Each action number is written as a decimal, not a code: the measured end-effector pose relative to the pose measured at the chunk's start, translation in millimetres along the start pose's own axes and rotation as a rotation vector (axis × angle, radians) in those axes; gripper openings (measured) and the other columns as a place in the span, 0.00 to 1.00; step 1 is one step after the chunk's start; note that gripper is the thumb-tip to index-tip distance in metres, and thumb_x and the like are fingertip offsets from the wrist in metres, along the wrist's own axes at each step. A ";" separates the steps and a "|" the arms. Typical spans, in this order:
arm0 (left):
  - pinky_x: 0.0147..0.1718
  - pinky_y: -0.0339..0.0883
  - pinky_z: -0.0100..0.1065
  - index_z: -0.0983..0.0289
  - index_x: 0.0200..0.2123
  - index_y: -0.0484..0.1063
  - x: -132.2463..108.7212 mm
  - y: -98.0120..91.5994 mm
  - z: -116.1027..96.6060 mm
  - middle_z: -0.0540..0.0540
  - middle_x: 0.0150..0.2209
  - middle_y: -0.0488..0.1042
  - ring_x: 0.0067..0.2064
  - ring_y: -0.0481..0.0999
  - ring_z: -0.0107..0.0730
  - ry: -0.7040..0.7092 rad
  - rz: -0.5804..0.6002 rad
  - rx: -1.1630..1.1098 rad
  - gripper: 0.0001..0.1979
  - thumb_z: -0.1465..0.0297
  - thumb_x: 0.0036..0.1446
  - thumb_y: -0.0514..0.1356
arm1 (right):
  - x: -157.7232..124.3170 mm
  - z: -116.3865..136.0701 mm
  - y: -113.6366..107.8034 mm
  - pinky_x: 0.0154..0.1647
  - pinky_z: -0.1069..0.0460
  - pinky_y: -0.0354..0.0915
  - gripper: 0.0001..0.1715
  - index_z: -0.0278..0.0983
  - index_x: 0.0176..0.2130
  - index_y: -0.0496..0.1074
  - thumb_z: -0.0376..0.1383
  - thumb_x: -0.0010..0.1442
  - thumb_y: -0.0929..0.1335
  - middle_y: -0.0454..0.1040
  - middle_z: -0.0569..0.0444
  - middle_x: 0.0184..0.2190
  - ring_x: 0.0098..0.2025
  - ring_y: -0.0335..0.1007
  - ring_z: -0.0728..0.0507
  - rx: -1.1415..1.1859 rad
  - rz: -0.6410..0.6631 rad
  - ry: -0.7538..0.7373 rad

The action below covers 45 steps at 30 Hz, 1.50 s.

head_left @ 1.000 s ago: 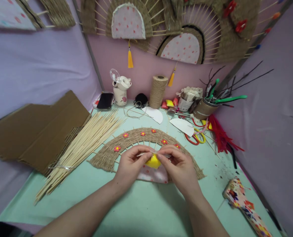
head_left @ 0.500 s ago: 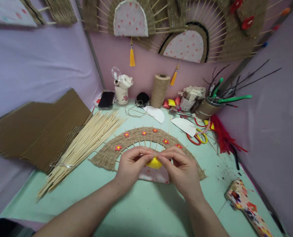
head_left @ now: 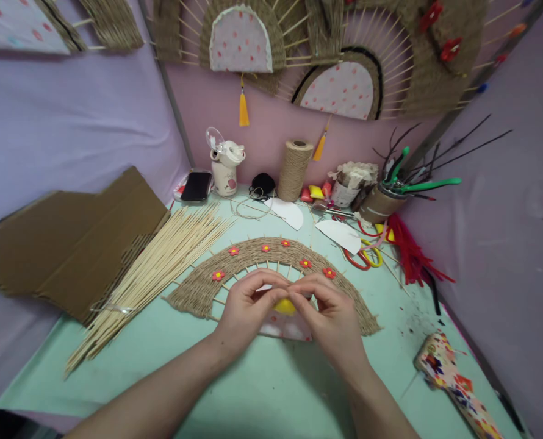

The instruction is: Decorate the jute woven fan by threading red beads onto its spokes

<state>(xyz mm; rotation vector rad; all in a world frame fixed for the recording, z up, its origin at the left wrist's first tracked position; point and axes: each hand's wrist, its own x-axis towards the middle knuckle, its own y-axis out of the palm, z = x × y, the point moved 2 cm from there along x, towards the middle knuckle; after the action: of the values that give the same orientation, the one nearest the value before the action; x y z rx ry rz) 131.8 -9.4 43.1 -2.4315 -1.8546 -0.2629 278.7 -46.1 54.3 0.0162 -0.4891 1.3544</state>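
Observation:
Above the twine-woven fan (head_left: 193,292), my left hand (head_left: 248,311) and my right hand (head_left: 330,317) meet fingertip to fingertip. Both are closed, pinching the upper edge of a small, soft yellow packet (head_left: 285,306), probably of modelling clay. Fingers and thumbs hide its top. The fan lies flat, with thin sticks fanning out through it. Several red flowers with yellow centres (head_left: 218,275) sit along its woven band. Its white, red-spotted base (head_left: 283,328) shows partly below the packet.
Bundled bamboo sticks (head_left: 147,280) and cardboard (head_left: 70,238) lie left. A twine spool (head_left: 295,171), white paper pieces (head_left: 340,235), scissors (head_left: 358,259) and a can of tools (head_left: 384,201) stand or lie behind. A patterned glue gun (head_left: 449,372) rests at the right. Finished fans (head_left: 241,39) hang on the wall.
The view has shifted slightly. My fingers stay together on the yellow packet, with a little less of it showing between them. The fan and its flowers have not moved on the table.

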 end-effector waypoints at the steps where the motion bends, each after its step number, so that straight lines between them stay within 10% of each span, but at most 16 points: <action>1: 0.41 0.71 0.30 0.62 0.28 0.77 0.8 -1.0 0.5 0.52 0.33 0.77 0.39 0.76 0.30 0.016 -0.007 0.024 0.02 0.74 0.53 0.64 | 0.5 -0.9 0.2 0.33 0.53 0.66 0.05 0.39 0.30 0.77 0.33 0.58 0.70 0.75 0.54 0.29 0.32 0.71 0.48 0.007 0.020 0.007; 39: 0.39 0.72 0.35 0.61 0.22 0.78 26.3 16.3 -2.2 0.53 0.27 0.78 0.35 0.78 0.35 0.034 -0.007 0.089 0.07 0.74 0.50 0.64 | 0.1 2.1 -17.1 0.35 0.55 0.65 0.11 0.39 0.32 0.73 0.28 0.62 0.64 0.74 0.56 0.29 0.34 0.70 0.48 -0.129 -0.069 -0.093; 45: 0.41 0.73 0.38 0.58 0.29 0.81 26.0 3.6 11.3 0.55 0.30 0.81 0.37 0.79 0.36 0.150 0.166 0.123 0.07 0.71 0.56 0.62 | -2.5 -11.0 -14.2 0.32 0.55 0.65 0.10 0.39 0.30 0.73 0.28 0.61 0.65 0.74 0.56 0.27 0.32 0.70 0.48 -0.100 -0.028 -0.065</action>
<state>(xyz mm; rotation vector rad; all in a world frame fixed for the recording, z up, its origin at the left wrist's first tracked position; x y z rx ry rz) 142.9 16.1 36.9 -2.3931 -1.5509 -0.3004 295.3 -48.6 47.3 -0.0152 -0.6089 1.3038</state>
